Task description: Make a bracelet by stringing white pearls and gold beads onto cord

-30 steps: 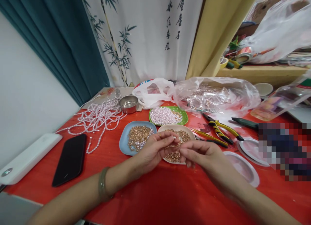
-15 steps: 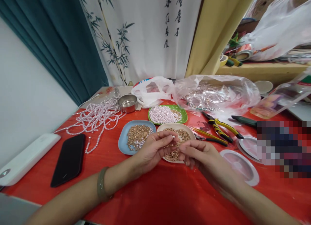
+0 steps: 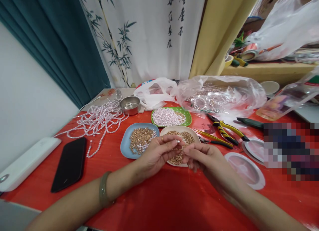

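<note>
My left hand [image 3: 159, 153] pinches a small white bead [image 3: 177, 141] between thumb and fingertips. My right hand [image 3: 203, 157] is closed in a pinch just beside it, the fingertips almost meeting; whatever it grips is too small to name. Both hands hover over the near part of a cream plate [image 3: 163, 131] of gold beads [image 3: 189, 138]. Left of it lies a blue plate [image 3: 125, 144] with gold pieces [image 3: 141, 138] and some pearl beads [image 3: 142, 147]. Behind these, a green plate [image 3: 188, 120] carries white pearl beads [image 3: 165, 117].
Strings of pearls [image 3: 99, 119], a metal bowl [image 3: 130, 105] and a black phone [image 3: 69, 164] lie leftward. Rightward are yellow-black pliers [image 3: 225, 129], yellow tweezers [image 3: 209, 136] and plastic spools [image 3: 245, 170]. Behind stands a clear bag [image 3: 221, 94] of beadwork. The tabletop [image 3: 159, 204] is red.
The fingertips have shifted slightly while both hands stay close together over the cream plate. The whole view has moved a little; the plates and tools lie as before.
</note>
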`<state>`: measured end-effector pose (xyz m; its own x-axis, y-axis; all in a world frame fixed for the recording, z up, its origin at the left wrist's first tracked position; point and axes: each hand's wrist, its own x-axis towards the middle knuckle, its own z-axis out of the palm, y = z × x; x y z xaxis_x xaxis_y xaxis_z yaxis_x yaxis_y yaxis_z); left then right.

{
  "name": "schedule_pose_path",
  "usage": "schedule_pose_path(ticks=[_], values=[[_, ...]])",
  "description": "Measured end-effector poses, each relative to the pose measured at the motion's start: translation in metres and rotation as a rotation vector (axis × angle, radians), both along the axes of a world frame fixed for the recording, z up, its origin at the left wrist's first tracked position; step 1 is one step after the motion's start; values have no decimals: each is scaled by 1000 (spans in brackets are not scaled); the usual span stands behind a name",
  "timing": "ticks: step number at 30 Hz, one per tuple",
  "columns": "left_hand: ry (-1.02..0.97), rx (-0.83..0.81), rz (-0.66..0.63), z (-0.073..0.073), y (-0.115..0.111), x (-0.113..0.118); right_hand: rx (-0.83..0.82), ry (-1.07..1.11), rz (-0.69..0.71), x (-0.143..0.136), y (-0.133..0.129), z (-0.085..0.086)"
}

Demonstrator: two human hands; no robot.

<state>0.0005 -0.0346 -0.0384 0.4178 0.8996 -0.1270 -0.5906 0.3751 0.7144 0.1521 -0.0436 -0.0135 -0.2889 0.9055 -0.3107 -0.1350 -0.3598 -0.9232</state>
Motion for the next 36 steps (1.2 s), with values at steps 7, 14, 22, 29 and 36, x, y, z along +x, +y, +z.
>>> schedule_pose_path(ticks=[7, 14, 22, 29, 36], values=[[10, -13, 2, 0, 0, 0, -6, 3, -7, 0, 1, -3], [40, -10, 29, 4, -1, 2, -11, 19, -13, -1, -1, -3], [156, 98, 102, 3, 1, 1, 1, 19, -18, -1, -2, -2], [183, 152, 73, 6, -1, 2, 70, 24, 24, -2, -3, 0], [138, 116, -9, 6, -1, 1, 70, 41, 35, -2, -1, -3]])
